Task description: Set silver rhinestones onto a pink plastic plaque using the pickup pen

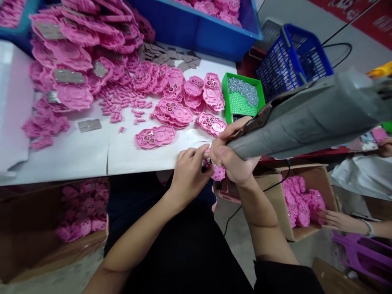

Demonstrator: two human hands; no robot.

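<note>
My left hand (pixel 190 173) is closed around the near side of a pink plastic shell (pixel 218 173) at the table's front edge, fingers and thumb bent over it. Most of that shell is hidden by my hands. My right hand (pixel 234 157) wraps round the lower end of a grey power screwdriver (pixel 294 122), which slants up to the right, close to the camera. Its tip is hidden behind my fingers, above the shell. Just beyond my hands lie more pink shells with small metal parts, among them one shell (pixel 155 136) and a stacked pair (pixel 173 113).
A green tray (pixel 226 98) of screws stands behind my right hand, near a blue basket (pixel 294 57). Pink parts are heaped at left (pixel 73 53) before a blue bin (pixel 196 30). Cardboard boxes (pixel 275 196) hold pink pieces below; another person's hand (pixel 343 222) reaches into the right one.
</note>
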